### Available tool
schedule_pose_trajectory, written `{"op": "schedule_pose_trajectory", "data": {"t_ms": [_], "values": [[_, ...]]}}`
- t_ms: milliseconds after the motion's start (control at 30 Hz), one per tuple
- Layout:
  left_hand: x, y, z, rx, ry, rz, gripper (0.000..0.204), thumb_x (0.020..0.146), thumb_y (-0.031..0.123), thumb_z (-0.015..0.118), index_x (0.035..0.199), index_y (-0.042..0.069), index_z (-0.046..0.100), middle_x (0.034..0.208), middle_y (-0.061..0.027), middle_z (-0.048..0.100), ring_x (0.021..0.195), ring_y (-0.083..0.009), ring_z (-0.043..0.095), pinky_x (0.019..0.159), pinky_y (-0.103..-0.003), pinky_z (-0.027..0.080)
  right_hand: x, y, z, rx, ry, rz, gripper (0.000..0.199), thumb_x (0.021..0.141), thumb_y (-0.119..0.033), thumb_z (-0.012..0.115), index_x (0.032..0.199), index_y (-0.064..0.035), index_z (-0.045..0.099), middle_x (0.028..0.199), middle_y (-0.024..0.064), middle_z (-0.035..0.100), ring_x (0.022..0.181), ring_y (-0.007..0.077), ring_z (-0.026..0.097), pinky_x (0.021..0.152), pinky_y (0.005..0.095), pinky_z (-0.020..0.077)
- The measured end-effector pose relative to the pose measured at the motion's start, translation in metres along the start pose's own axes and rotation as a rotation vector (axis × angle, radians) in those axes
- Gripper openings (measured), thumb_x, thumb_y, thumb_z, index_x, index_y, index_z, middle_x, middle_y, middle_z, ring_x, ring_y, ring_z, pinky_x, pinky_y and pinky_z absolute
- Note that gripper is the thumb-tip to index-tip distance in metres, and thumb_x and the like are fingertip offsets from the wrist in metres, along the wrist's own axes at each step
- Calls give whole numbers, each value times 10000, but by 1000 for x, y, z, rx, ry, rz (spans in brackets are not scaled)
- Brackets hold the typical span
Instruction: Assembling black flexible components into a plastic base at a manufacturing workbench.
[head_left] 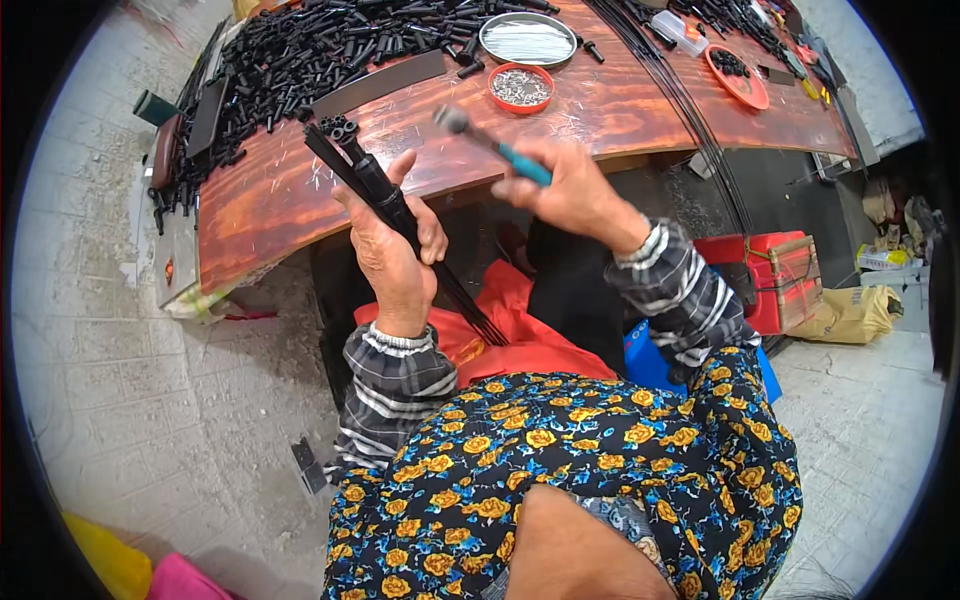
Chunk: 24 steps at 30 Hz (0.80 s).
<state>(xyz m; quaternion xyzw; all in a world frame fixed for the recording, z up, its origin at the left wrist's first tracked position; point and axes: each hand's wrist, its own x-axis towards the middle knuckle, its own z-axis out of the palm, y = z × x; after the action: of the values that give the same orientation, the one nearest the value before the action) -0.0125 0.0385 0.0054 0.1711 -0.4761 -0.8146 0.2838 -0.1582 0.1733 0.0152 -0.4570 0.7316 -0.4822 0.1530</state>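
My left hand (395, 250) is closed around a bundle of long thin black rods (385, 198), with a black tubular fitting among them. The bundle slants from over the table's near edge down to my lap, and its upper end shows several round openings. My right hand (570, 185) grips a hammer (520, 163) by its teal handle. The grey hammer head points left toward the bundle's upper end, apart from it and slightly blurred. Beyond the hammer, a red dish (521, 110) of small silvery metal pieces sits on the table.
The reddish wooden table (260, 215) carries a large heap of black tubular parts (330, 50) at the back left. A round metal tray (483, 45) holds thin white sticks. Farther right are long black rods (690, 105) and a red plate (755, 95). Red cloth (560, 340) covers my lap.
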Motion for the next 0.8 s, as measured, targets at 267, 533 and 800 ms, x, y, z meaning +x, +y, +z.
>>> {"op": "schedule_pose_trajectory", "data": {"t_ms": [267,533,800], "values": [[6,-2,-1,-22,14,0,881,875,732,258,1249,-36,474,473,14,362,369,-85,311,382,-239,288,67,27,-53,-304,134,17,166,724,-111,707,812,-7,612,660,107,586,647,188,581,610,329,449],[9,-4,5,-5,40,-19,890,884,727,242,1246,-55,465,473,7,377,369,-87,310,379,-240,288,104,37,-51,-648,-21,-19,176,692,-66,642,855,-5,616,752,228,621,762,405,612,679,464,467],[16,-10,5,-19,27,-36,807,930,668,218,1260,-31,450,487,26,348,369,-78,280,373,-232,264,118,42,-36,-672,-69,-94,180,697,-37,623,872,1,640,737,243,626,749,428,616,677,484,473]]}}
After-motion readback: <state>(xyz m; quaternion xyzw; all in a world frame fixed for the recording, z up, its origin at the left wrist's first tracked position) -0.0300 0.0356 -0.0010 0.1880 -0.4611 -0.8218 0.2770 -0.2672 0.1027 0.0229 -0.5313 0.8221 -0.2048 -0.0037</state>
